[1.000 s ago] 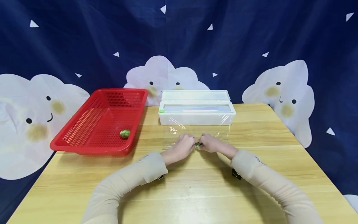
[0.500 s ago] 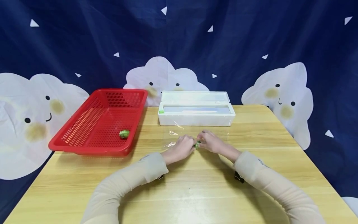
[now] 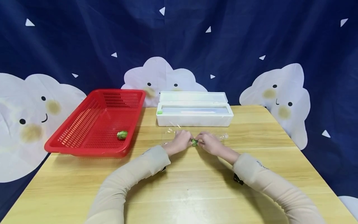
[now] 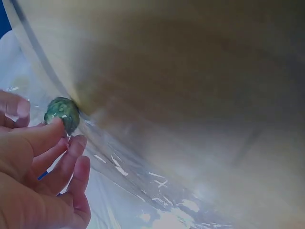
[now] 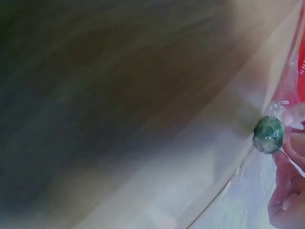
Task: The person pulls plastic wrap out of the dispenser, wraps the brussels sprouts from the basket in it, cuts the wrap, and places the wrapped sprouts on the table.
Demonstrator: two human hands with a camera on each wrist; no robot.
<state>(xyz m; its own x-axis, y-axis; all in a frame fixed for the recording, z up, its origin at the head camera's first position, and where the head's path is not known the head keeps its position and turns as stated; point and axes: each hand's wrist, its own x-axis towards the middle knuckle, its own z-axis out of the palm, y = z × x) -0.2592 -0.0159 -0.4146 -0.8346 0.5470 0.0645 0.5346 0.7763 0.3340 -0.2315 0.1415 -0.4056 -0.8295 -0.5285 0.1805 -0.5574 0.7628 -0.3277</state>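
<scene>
A small green Brussels sprout, covered by shiny cling film, sits between my two hands above the table. My left hand pinches it from the left, the thumb pressing its film-covered side in the left wrist view. From the other side my right hand grips it with bent fingers, and the right wrist view shows the sprout right at the fingertips. The film spreads out behind the hands toward a white dispenser box whose lid stands up.
To the left stands a red plastic basket with slotted walls, holding another Brussels sprout near its right wall. A green slider sits at the box's left end. The wooden table ends before a dark blue cloud-print curtain.
The right hand's fingers rose slightly off the sprout, then came back down to it. Both hands have shifted a little, and more of the sprout shows between them.
</scene>
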